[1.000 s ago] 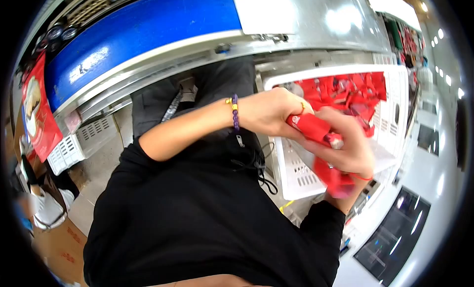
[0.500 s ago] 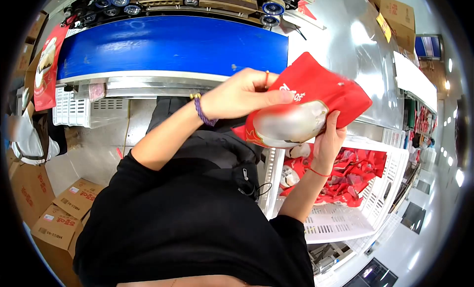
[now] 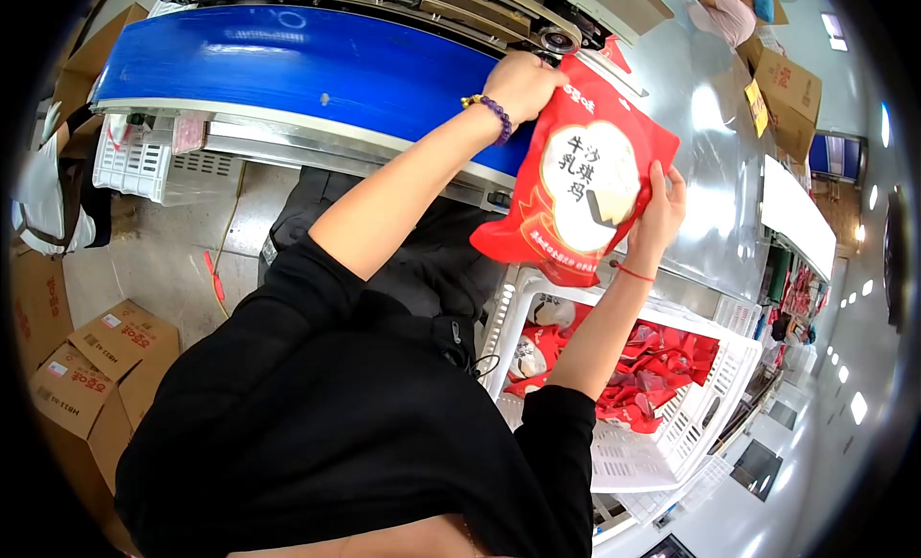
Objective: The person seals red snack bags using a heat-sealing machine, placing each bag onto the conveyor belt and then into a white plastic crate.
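Evidently, the largest fixture before me was the blue belt point(image 3: 288, 78), running along the far side of my position. Adjoining it, the metal table point(image 3: 715, 193) showed strong glare; its smooth top, I judged, could have let packaging slide if set down carelessly.

Next in size, the white crate point(image 3: 628, 462) stood on my right, holding jumbled pouches point(image 3: 657, 361). A dropped item could have landed among these, or struck the rim.

The red pouch point(image 3: 585, 184) was held up between my hands, tilted, printed front toward me, its lower edge near the crate. Being apparently soft, it could have folded or swung if one side came loose.

My left hand point(image 3: 523, 83) pinched its upper left corner; a slack grip there risked a slip. My right hand point(image 3: 660, 213) touched the right edge; I could not tell how firmly its fingers closed.

Smallest, a roller wheel point(image 3: 556, 40) sat near my left knuckles. Reaching farther could have caused a knock or snag.
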`<state>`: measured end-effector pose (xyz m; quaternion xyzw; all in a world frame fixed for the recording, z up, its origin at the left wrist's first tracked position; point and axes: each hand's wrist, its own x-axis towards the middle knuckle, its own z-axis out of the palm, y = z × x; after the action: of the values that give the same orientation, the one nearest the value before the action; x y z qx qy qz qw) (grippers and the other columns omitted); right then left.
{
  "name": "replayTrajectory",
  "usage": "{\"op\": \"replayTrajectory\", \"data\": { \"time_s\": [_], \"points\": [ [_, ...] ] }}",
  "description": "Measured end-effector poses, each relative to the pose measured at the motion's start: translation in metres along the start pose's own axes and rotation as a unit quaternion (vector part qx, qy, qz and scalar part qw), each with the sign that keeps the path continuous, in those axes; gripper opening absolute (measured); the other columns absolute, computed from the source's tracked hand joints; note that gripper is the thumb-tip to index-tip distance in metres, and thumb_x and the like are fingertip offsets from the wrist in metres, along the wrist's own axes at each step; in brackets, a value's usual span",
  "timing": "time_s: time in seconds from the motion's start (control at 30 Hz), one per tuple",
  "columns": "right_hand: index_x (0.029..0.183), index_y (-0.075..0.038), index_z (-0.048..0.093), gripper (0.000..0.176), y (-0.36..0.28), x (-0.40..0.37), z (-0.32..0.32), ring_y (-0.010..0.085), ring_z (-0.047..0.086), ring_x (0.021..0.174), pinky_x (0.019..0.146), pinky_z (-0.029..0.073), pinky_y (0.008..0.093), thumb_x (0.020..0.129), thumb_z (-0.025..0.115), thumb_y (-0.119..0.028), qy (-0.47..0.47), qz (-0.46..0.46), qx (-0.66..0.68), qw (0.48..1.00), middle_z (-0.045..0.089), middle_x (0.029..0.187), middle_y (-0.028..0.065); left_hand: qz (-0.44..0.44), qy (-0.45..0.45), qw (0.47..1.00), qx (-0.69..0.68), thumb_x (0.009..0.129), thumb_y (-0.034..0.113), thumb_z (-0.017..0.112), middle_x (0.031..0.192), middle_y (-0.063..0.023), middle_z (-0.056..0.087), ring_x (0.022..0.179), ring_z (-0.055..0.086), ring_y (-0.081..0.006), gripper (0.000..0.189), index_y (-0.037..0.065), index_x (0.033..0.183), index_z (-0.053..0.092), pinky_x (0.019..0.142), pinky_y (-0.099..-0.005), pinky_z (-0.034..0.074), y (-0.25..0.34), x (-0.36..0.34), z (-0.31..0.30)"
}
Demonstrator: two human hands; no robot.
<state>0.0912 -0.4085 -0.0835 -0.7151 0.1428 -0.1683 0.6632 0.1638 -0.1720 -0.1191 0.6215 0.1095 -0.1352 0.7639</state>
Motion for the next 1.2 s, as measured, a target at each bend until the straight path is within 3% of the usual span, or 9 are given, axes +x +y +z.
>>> {"op": "replayTrajectory", "data": {
  "time_s": [0.23, 0.27, 0.43, 0.6, 0.77, 0.9, 0.97, 1.07, 1.2],
  "points": [
    [0.085, -0.008, 0.041, 0.028, 0.004, 0.012, 0.065, 0.0032, 0.045, 0.055, 0.05, 0.034, 0.0201, 0.087, 0.069, -0.007, 0.003, -0.066, -0.009, 0.998, 0.058, 0.065, 0.0006, 0.185, 0.125, 0.972, 0.074, 0.08, 0.031, 0.064, 0.076, -0.0169, 0.068, 0.073, 0.066, -0.0321, 0.028, 0.004, 0.078, 0.071, 0.068, -0.0381, 0.05, -0.007, 0.011, -0.057],
    [0.085, -0.008, 0.042, 0.027, 0.004, 0.015, 0.066, 0.0046, 0.051, 0.062, 0.053, 0.038, 0.0199, 0.086, 0.069, -0.006, -0.009, -0.057, -0.029, 0.998, 0.061, 0.071, 0.0032, 0.156, 0.106, 0.974, 0.124, 0.085, 0.023, 0.067, 0.082, -0.0095, 0.071, 0.073, 0.064, -0.015, 0.03, -0.006, 0.09, 0.069, 0.069, -0.0271, 0.049, 0.005, 0.001, -0.062],
    [0.101, 0.0, 0.05, 0.033, 0.011, 0.011, 0.111, 0.0105, 0.06, 0.074, 0.06, 0.047, 0.023, 0.083, 0.074, -0.012, -0.023, 0.0, -0.009, 1.0, 0.066, 0.087, 0.0089, 0.106, 0.099, 0.924, 0.354, 0.091, 0.04, 0.059, 0.076, -0.0062, 0.07, 0.066, 0.061, -0.0139, 0.04, 0.002, 0.091, 0.072, 0.061, -0.0272, 0.047, 0.035, -0.03, -0.134],
    [0.111, 0.005, 0.05, 0.033, 0.004, -0.031, 0.071, 0.0201, 0.065, 0.094, 0.081, 0.053, 0.0279, 0.093, 0.062, -0.02, -0.039, -0.163, -0.139, 0.976, 0.066, 0.104, 0.0153, 0.363, 0.234, 0.855, 0.285, 0.094, 0.025, 0.059, 0.078, -0.0019, 0.069, 0.064, 0.055, -0.0088, 0.023, 0.008, 0.088, 0.074, 0.059, -0.0253, 0.044, 0.063, -0.123, -0.131],
    [0.101, 0.0, 0.057, 0.028, 0.008, -0.15, -0.097, 0.0348, 0.051, 0.101, 0.091, 0.039, 0.0453, 0.077, 0.066, -0.009, 0.331, -0.242, -0.586, 0.699, 0.057, 0.099, 0.0165, 0.39, 0.043, 0.914, 0.105, 0.095, 0.013, 0.059, 0.08, -0.003, 0.065, 0.057, 0.036, 0.0011, 0.02, -0.004, 0.091, 0.07, 0.05, -0.0151, 0.026, 0.062, -0.17, -0.068],
    [0.132, 0.001, 0.035, 0.09, 0.072, -0.259, -0.227, 0.0409, 0.041, 0.12, 0.102, 0.036, 0.0496, 0.064, 0.084, -0.032, 0.423, 0.061, -0.741, 0.518, 0.041, 0.129, 0.0256, 0.353, -0.081, 0.924, 0.12, 0.095, 0.01, 0.057, 0.083, -0.0033, 0.065, 0.056, 0.037, 0.0003, 0.018, -0.004, 0.091, 0.069, 0.05, -0.0154, 0.028, 0.051, -0.171, -0.04],
    [0.13, 0.003, 0.038, 0.094, 0.105, -0.296, -0.257, 0.0431, 0.043, 0.122, 0.096, 0.043, 0.0502, 0.064, 0.083, -0.044, 0.412, 0.276, -0.663, 0.561, 0.044, 0.129, 0.0297, 0.35, -0.128, 0.921, 0.11, 0.094, 0.008, 0.058, 0.075, 0.0019, 0.063, 0.058, 0.04, 0.0009, 0.016, -0.002, 0.089, 0.069, 0.051, -0.0158, 0.029, 0.05, -0.173, -0.031],
    [0.091, -0.007, 0.064, 0.017, 0.159, -0.333, -0.339, 0.0421, 0.063, 0.089, 0.08, 0.05, 0.0494, 0.079, 0.059, -0.018, 0.28, 0.228, -0.666, 0.653, 0.067, 0.091, 0.0212, 0.337, -0.138, 0.92, 0.143, 0.093, 0.014, 0.061, 0.078, 0.0001, 0.061, 0.061, 0.045, -0.0018, 0.019, -0.003, 0.091, 0.069, 0.054, -0.0171, 0.033, 0.054, -0.178, -0.036],
    [0.089, -0.007, 0.065, 0.011, 0.065, -0.298, -0.291, 0.0244, 0.063, 0.067, 0.057, 0.049, 0.0362, 0.078, 0.064, -0.009, 0.288, 0.141, -0.556, 0.766, 0.064, 0.079, 0.0125, 0.293, -0.107, 0.937, 0.158, 0.095, 0.015, 0.058, 0.075, 0.0035, 0.059, 0.059, 0.039, 0.0009, 0.02, 0.0, 0.089, 0.07, 0.054, -0.0156, 0.03, 0.056, -0.171, -0.053]
  ]
}}
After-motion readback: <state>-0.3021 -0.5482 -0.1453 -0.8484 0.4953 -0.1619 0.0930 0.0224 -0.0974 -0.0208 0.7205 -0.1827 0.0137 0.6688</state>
